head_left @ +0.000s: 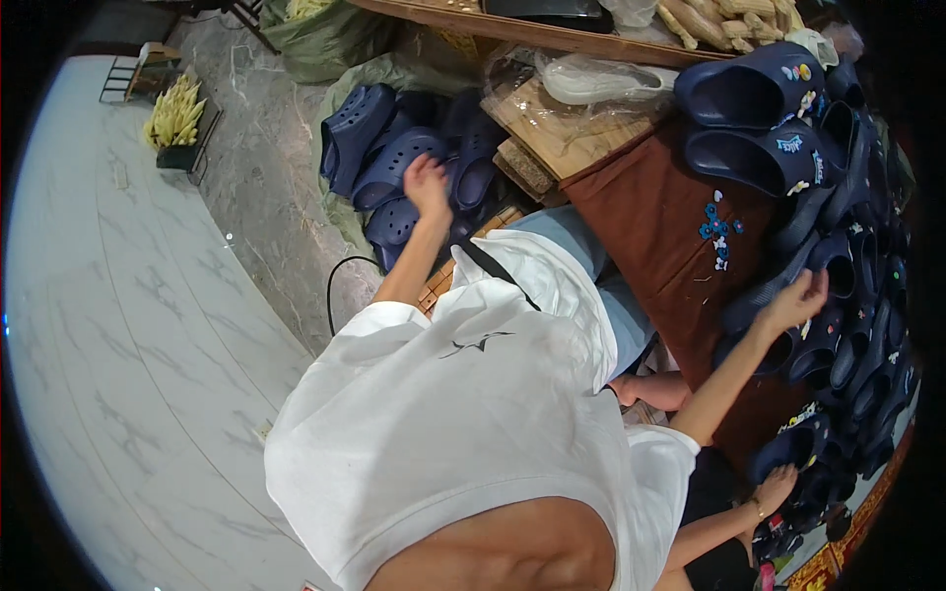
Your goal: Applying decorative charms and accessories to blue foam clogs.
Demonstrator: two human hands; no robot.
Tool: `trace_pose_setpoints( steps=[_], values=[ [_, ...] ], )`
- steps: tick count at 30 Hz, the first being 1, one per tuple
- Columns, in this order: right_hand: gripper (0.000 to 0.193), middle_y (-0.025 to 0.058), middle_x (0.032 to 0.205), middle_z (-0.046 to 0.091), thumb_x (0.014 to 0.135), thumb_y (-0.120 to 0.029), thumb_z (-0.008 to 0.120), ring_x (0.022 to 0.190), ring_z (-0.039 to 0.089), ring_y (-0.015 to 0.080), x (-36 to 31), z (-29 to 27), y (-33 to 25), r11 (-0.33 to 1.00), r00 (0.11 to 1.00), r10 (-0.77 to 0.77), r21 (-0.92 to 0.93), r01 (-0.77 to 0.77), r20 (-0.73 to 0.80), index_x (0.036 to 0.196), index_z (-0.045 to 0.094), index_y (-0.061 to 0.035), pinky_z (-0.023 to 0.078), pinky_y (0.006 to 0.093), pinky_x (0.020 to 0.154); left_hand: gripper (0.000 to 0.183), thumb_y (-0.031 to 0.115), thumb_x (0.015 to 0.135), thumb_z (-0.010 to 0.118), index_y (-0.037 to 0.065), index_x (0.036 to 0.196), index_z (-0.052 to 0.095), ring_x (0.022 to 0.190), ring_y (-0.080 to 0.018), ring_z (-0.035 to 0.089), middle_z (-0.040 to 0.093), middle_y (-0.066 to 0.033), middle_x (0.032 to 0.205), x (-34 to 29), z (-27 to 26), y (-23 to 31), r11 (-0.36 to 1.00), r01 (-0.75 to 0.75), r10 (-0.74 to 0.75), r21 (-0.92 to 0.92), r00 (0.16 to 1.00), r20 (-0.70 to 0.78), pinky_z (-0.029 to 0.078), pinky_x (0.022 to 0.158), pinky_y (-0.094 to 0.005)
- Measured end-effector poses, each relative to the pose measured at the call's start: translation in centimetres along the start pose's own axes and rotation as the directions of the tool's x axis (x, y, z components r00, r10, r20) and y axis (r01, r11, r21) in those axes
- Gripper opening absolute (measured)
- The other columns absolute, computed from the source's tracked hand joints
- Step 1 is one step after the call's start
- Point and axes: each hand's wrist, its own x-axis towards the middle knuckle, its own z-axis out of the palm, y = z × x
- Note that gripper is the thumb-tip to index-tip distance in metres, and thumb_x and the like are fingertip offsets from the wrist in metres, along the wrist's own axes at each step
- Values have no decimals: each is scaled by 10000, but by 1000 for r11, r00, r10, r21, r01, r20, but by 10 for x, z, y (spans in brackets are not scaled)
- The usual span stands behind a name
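Note:
My left hand hovers over a pile of navy clogs in a pale green sack. Its fingers are loosely bent and a little blurred, with nothing visible in them. On the other side, my right hand is above the brown cloth-covered table, beside rows of navy clogs. Its fingers are half curled and apart, holding nothing I can see. Small blue and white shoe charms lie on the brown cloth. Two navy clogs with charms rest at the table's far end.
Another person's hand touches a clog at the lower right. A white shoe in clear plastic lies on wooden boards. Beyond is a wooden tray with pale corn cobs. A black cable loops on the left floor.

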Motion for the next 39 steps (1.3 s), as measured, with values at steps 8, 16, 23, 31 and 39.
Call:
trace_pose_setpoints(
  steps=[8,16,23,31,39],
  values=[
    [230,134,1089,570,840,-43,607,1063,522,294,-166,21,-106,999,882,0,-44,23,471,1068,632,-47,391,399,957,698,217,715,752,-131,1238,449,1112,-368,577,556,-280,1237,102,-90,-47,752,372,-6,544,830,-558,454,989,-416],
    [286,146,1191,518,863,-149,594,1134,469,353,-203,17,-94,972,848,-6,-196,130,530,1146,612,-111,380,462,944,523,270,787,701,-61,1174,584,863,-300,637,621,-189,1121,173,-131,-65,881,411,-296,235,865,-406,515,770,-445],
    [272,133,1170,549,865,-143,584,1111,503,339,-211,18,-86,941,882,-92,-249,228,461,1130,636,-114,400,462,909,143,95,746,651,35,761,522,410,-167,424,451,-62,576,140,-86,2,911,384,-301,149,868,-396,359,372,-309],
    [294,119,1169,548,844,-135,594,1098,516,337,-212,20,-83,944,891,-109,-234,231,442,1136,630,-126,404,453,899,175,106,774,639,131,814,471,592,-179,542,541,-13,726,112,-102,119,861,477,-460,-175,878,129,455,531,-299],
    [313,119,1177,532,839,-128,610,1132,497,326,-213,15,-84,964,911,-55,-215,154,408,1152,611,-115,395,449,915,295,113,857,555,-33,1114,557,1080,-275,621,640,-156,1163,-73,21,184,773,633,-466,-41,611,640,513,887,-402]
  ],
)
